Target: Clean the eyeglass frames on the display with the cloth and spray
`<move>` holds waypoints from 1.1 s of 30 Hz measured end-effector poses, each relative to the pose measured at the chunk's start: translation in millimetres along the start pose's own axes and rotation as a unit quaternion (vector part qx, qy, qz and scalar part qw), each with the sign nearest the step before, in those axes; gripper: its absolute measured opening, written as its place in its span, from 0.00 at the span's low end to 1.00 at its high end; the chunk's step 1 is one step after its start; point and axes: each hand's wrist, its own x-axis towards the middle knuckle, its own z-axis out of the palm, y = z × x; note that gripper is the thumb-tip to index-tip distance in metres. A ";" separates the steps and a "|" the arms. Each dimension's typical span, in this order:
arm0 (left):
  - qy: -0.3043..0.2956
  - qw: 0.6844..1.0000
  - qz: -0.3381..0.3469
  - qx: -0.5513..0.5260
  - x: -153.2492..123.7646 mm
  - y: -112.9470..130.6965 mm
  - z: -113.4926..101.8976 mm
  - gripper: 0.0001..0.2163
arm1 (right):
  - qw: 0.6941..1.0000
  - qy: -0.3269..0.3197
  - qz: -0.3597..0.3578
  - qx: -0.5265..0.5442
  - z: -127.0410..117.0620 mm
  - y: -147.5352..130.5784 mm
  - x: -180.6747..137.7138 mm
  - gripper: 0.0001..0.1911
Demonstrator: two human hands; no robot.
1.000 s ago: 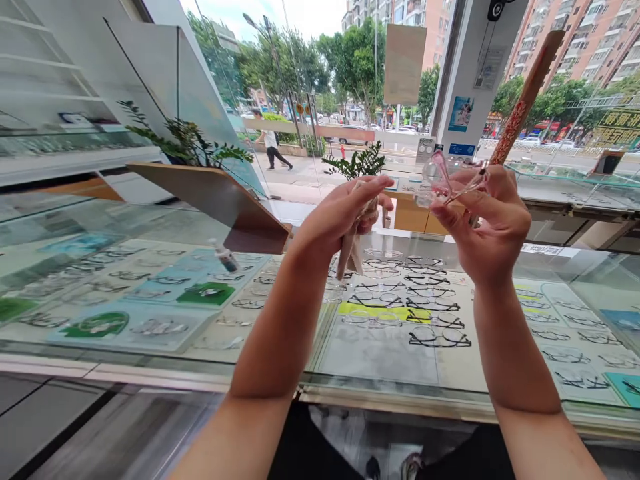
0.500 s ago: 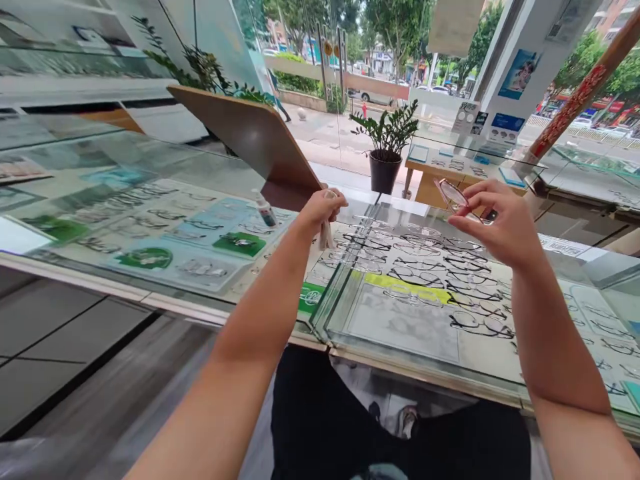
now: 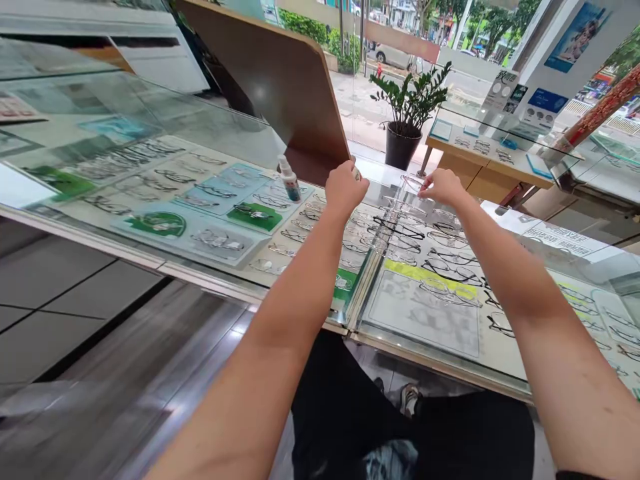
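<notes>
My right hand [image 3: 444, 187] pinches a thin-framed pair of eyeglasses [image 3: 412, 182], low over the far part of the glass counter. My left hand [image 3: 346, 190] is closed on a pale cloth [image 3: 357, 173], and only a small bit of it shows by the fingers. To the left of that hand, a small white spray bottle [image 3: 289, 180] stands on the counter. Under the glass between and below my hands lie rows of eyeglasses [image 3: 400, 228].
A brown board [image 3: 280, 73] stands tilted behind my left hand. The glass counter [image 3: 425, 323] spans the view in front of my legs. Beyond it are a potted plant [image 3: 403, 137] and a low display table [image 3: 465, 167] by the window.
My right hand has lowered the eyeglasses toward the counter top and brought them closer to my left hand. The cloth hanging under my left fist is now mostly hidden. The view has tilted down.
</notes>
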 end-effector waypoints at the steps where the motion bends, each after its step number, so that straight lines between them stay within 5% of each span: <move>1: -0.005 1.000 -0.001 0.005 -0.7 0.7 -0.3 0.08 | 1.000 -0.016 0.010 -0.011 4.0 -6.2 4.7 0.05; 20: -0.041 0.998 -0.032 0.034 -0.9 -8.1 10.0 0.04 | 0.992 -0.110 -0.033 -0.042 31.3 -26.2 23.2 0.12; 27: -0.050 0.998 -0.026 0.027 1.1 -12.8 13.4 0.02 | 0.994 -0.081 -0.054 -0.042 31.2 -22.8 22.9 0.09; 33: -0.065 0.997 -0.024 0.026 1.0 -14.8 12.6 0.03 | 0.995 0.011 -0.093 -0.044 17.2 -24.4 -8.5 0.08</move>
